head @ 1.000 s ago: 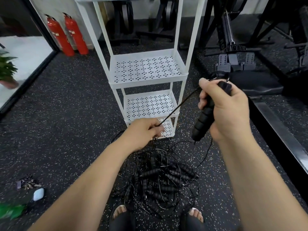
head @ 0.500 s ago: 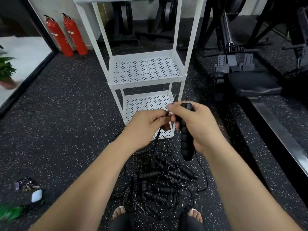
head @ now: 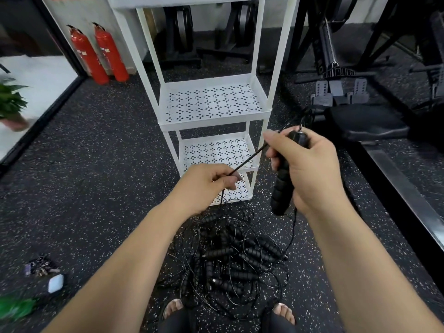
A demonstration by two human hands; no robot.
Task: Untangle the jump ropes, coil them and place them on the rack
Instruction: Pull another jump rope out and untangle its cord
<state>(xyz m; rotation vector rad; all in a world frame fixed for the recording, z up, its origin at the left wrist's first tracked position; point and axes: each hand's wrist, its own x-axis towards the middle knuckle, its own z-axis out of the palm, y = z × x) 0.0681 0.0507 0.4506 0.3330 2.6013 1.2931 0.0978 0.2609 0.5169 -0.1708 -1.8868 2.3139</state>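
A tangled pile of black jump ropes [head: 230, 263] with ribbed handles lies on the floor in front of my feet. My right hand [head: 310, 169] grips one black handle [head: 283, 186] upright, its thin cord [head: 249, 159] running taut down-left to my left hand [head: 209, 181], which pinches it. From there the cord drops into the pile. The white rack [head: 213, 116] with perforated shelves stands just behind my hands; the shelves in view hold nothing.
Two red fire extinguishers [head: 98, 54] stand at the back left wall. Gym machines and a black bench [head: 365, 123] fill the right side. Keys [head: 39, 267] and a small white case [head: 55, 283] lie on the floor at lower left, near green leaves.
My hands were together half a second ago; now my right hand has pulled the handle up and right, drawing the cord taut through my left hand's pinch.
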